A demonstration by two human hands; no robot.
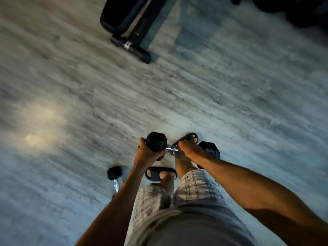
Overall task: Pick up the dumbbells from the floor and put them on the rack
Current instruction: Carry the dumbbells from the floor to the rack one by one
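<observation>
The floor (230,103) under me was grey, wood-grained planking, smeared by motion blur, with a warm patch of light on it to my left. At the far end stood one black padded weight bench (124,18), its round foot bar (130,47) lying across the boards. Some dark shapes (292,9) filled the top right corner, too blurred for me to name.

I counted two hex dumbbells. The first dumbbell (156,140) was off the floor, held crosswise in front of my knees in both hands. My left hand (147,155) cupped its left black head from below, fingers (160,153) and thumb curled and clamped round that head. My right hand (190,150) lay over the chrome handle, back of the hand upward, fingers wrapped round the bar just beside the right head, which carried a pale marking I could not read.

The second dumbbell (114,172) lay on the floor to my left, near my left foot, one black head and part of its chrome handle showing; the other end was hidden behind my left forearm.

Below the hands were my two feet in two dark sandals (156,174), one set ahead of the other, then plaid shorts (195,189) and a grey shirt (186,228).
</observation>
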